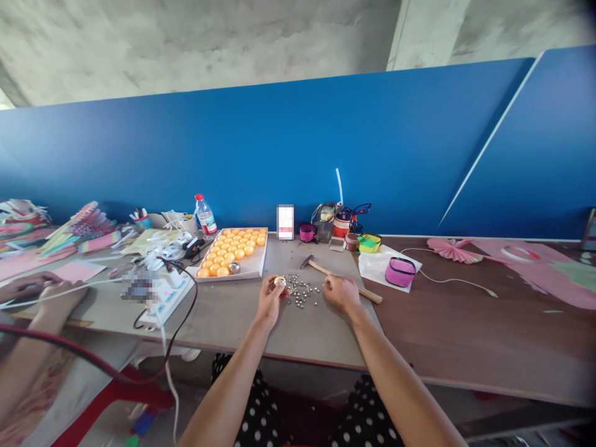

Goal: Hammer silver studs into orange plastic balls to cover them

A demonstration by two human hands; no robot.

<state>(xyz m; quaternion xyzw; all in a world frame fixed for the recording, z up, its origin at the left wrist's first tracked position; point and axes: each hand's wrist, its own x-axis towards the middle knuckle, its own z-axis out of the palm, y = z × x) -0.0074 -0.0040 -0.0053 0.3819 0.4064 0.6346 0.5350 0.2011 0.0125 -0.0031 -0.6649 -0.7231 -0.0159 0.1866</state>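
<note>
My left hand (269, 299) is closed around a small ball (280, 282) with a shiny, silvery surface. Just right of it, many little silver studs or beads (302, 290) lie scattered on the grey table. Beside this scatter, my right hand (342, 292) is closed, fingertips together and pointing down toward the table; whatever is between them is too small to make out. A hammer (371, 294) with a wooden handle lies behind that hand. On the left, a white tray (263, 261) holds rows of orange balls (230, 257) and one silver-covered ball (234, 267).
A power strip (171, 297) with cables lies left of the tray, near another person's hands (60, 298). A bottle (205, 217), jars and a purple pouch (400, 272) stand toward the blue partition (298, 149). Pink paper fans (454, 249) lie at right.
</note>
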